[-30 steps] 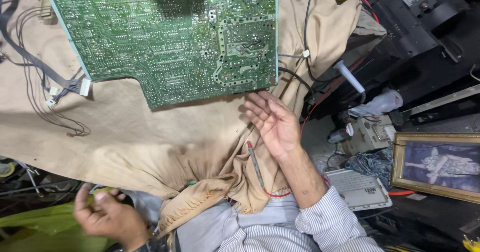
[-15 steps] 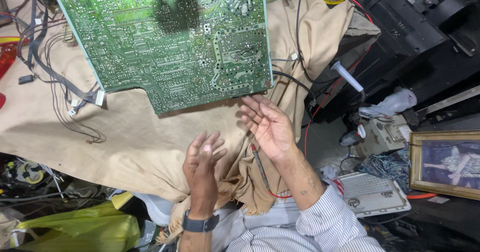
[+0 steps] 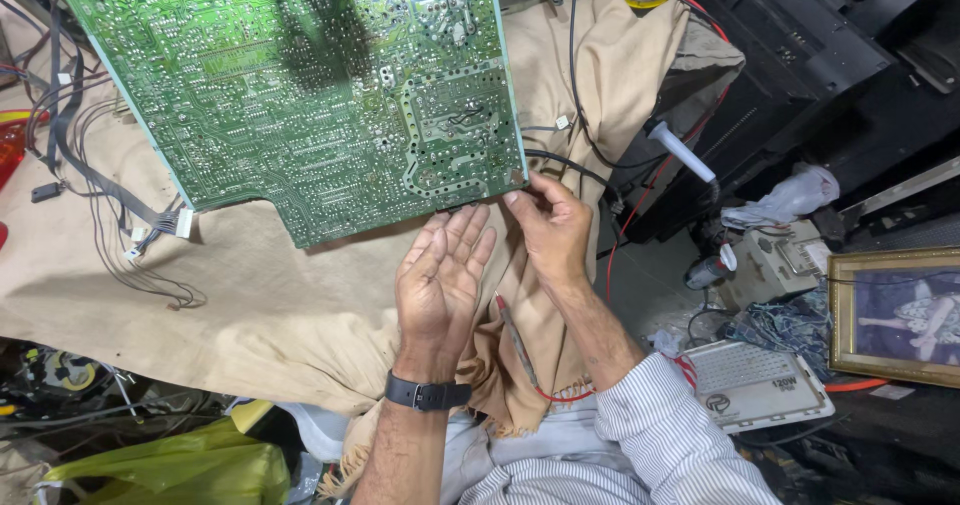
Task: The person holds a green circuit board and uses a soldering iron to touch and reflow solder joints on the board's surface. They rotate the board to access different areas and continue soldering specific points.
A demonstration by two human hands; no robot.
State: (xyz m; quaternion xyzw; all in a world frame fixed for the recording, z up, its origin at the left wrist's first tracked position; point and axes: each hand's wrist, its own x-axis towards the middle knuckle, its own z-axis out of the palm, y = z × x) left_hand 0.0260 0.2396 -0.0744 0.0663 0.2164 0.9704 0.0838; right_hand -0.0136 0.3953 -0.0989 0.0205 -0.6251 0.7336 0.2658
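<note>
Left hand (image 3: 441, 277) palm up, open, fingers (image 3: 468, 237) held side by side and nearly straight, holding nothing; fingertips just below the near edge of the green circuit board (image 3: 300, 95), at or very close to it, contact unclear. Black watch (image 3: 427, 395) on left wrist. Right hand (image 3: 552, 227) just right of the left fingertips, fingers curled, thumb and forefinger at the board's near right corner, pinching either the corner or the black cable (image 3: 565, 165) running out there, cannot tell which. Board lies solder side up on tan cloth (image 3: 250, 305), beyond both sets of fingertips. Red-tipped probe (image 3: 515, 340) on the cloth between the two wrists, below the fingers. Grey wire bundle (image 3: 110, 205) far left of the left fingers.
</note>
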